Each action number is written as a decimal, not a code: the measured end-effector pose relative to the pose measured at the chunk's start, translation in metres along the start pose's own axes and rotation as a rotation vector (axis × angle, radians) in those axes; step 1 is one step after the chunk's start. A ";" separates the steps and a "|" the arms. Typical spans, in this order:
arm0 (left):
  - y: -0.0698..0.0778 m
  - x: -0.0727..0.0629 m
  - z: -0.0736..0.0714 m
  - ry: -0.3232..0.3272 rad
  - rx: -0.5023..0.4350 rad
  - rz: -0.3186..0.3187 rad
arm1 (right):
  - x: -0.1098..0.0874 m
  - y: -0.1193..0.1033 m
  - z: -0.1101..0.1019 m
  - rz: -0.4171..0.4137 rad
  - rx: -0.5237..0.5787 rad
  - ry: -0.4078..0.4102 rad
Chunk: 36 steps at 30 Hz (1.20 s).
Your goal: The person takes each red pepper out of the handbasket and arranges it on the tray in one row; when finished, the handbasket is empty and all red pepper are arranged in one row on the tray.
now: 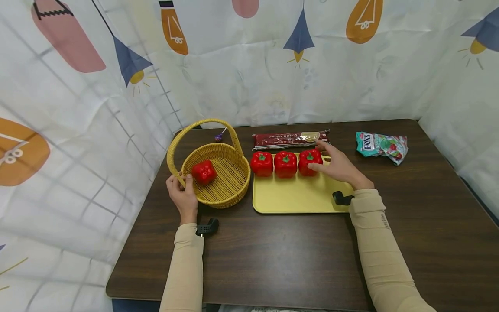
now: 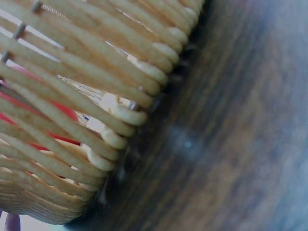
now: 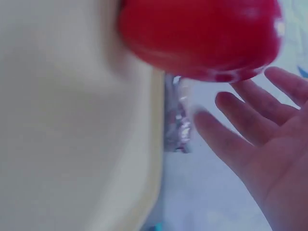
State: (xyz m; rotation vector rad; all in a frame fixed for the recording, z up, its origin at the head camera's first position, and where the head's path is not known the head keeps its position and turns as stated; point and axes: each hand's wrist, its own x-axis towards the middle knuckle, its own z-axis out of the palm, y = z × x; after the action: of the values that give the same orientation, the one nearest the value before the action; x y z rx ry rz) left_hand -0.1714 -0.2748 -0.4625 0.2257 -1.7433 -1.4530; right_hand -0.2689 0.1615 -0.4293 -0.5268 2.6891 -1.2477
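Note:
My left hand point(image 1: 182, 195) grips the left rim of a yellow wicker basket point(image 1: 234, 197) by the foot of its handle. A red bell pepper point(image 1: 204, 172) lies inside the basket; the left wrist view shows the woven wall point(image 2: 96, 96) close up. Three more peppers stand in a row along the back of a yellow tray point(image 1: 296, 197): a left one point(image 1: 261, 164), a middle one point(image 1: 285, 164) and a right one point(image 1: 308, 161). Around the right pepper's side my right hand point(image 1: 338, 164) is spread, thumb in front, fingers behind. In the right wrist view its fingers look loosely extended beside the pepper point(image 3: 202, 38).
A dark red spaghetti packet point(image 1: 290, 139) lies behind the tray. To the right rests a teal snack bag point(image 1: 382, 146). A small wrapped lollipop point(image 1: 219, 137) is behind the basket. Patterned curtain point(image 1: 249, 78) borders the dark wooden table point(image 1: 273, 260) at the back and sides.

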 end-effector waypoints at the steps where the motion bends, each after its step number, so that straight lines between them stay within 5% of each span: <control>1: 0.000 0.000 0.000 -0.003 0.000 -0.003 | -0.001 -0.004 -0.002 -0.007 -0.016 0.015; 7: 0.001 0.000 -0.002 -0.012 0.025 -0.015 | -0.006 -0.027 -0.002 -0.105 -0.048 0.144; 16: 0.001 0.001 -0.002 0.017 -0.009 0.037 | -0.007 -0.066 0.019 -0.331 0.090 0.256; 25: 0.000 -0.001 -0.002 0.031 -0.017 0.135 | 0.002 -0.095 0.072 -0.479 0.139 0.172; 36: 0.006 -0.002 0.003 0.067 0.020 0.184 | 0.015 -0.140 0.141 -0.574 0.037 0.000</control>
State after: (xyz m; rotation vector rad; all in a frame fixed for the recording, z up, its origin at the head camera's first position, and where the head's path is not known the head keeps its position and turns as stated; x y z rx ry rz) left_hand -0.1701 -0.2700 -0.4578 0.1199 -1.6786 -1.2816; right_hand -0.2103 -0.0284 -0.4136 -1.3591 2.5917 -1.4005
